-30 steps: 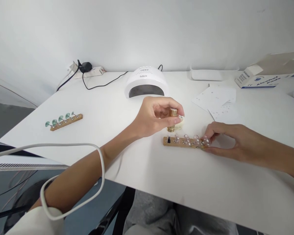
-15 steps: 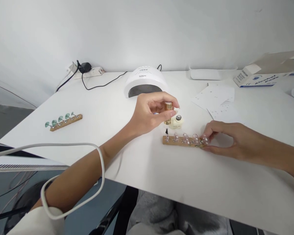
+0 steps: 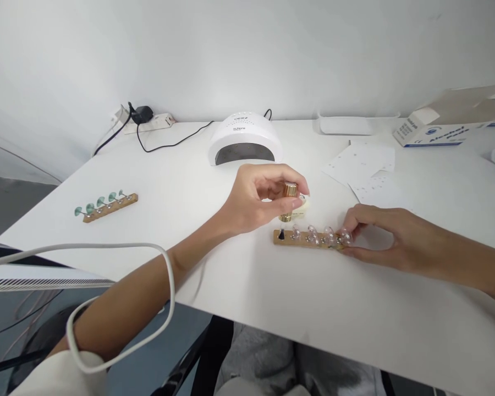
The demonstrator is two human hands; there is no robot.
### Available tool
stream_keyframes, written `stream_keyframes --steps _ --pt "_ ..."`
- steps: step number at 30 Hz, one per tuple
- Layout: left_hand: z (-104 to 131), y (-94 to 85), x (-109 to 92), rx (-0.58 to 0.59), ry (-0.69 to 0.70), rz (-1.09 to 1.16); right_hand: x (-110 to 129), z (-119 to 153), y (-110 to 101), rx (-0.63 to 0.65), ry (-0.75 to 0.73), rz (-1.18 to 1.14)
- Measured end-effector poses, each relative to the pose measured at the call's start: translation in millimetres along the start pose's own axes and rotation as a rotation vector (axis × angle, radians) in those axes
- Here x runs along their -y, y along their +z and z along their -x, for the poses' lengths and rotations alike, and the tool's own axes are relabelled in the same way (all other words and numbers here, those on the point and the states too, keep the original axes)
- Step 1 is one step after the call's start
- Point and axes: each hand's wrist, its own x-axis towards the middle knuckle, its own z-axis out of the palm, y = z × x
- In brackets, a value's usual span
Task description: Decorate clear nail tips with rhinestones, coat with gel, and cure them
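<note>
My left hand (image 3: pixel 258 201) is closed round a gold brush cap (image 3: pixel 289 192), and the dark brush tip (image 3: pixel 281 235) points down at the left end of a wooden strip (image 3: pixel 307 242). Several clear, pinkish nail tips (image 3: pixel 312 235) stand along that strip. Its right end is between the thumb and fingers of my right hand (image 3: pixel 375 235). Behind the cap, a pale yellow bottle (image 3: pixel 301 209) is partly hidden by my left hand.
A white lamp (image 3: pixel 245 137) stands at the back. Green nail tips on another wooden strip (image 3: pixel 111 208) lie left. White papers (image 3: pixel 363 165) and an open box (image 3: pixel 441 129) are at right. A white cable (image 3: pixel 171 297) loops over my left forearm.
My left hand has moved slightly right and down with the brush, bringing its tip onto or just over the leftmost nail tip. My right hand has stayed at the strip's end.
</note>
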Motion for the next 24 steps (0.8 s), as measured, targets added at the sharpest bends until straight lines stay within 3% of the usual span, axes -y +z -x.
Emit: stream_keyframes --steps 7,13,17,24 --pt "-1 0.5 3 -0.072 0.033 -0.025 1 0 2 -0.018 -0.007 -0.020" --pt "-12 -11.6 1 -0.117 -0.073 0.079 -5 -1 2 -0.009 -0.016 -0.023" --pt "-18 -22.6 5 -0.090 -0.152 0.225 -8 -2 2 -0.016 -0.025 -0.008" --pt "-16 -26.7 1 0.070 -0.323 0.330 -4 -1 3 -0.041 -0.027 -0.021"
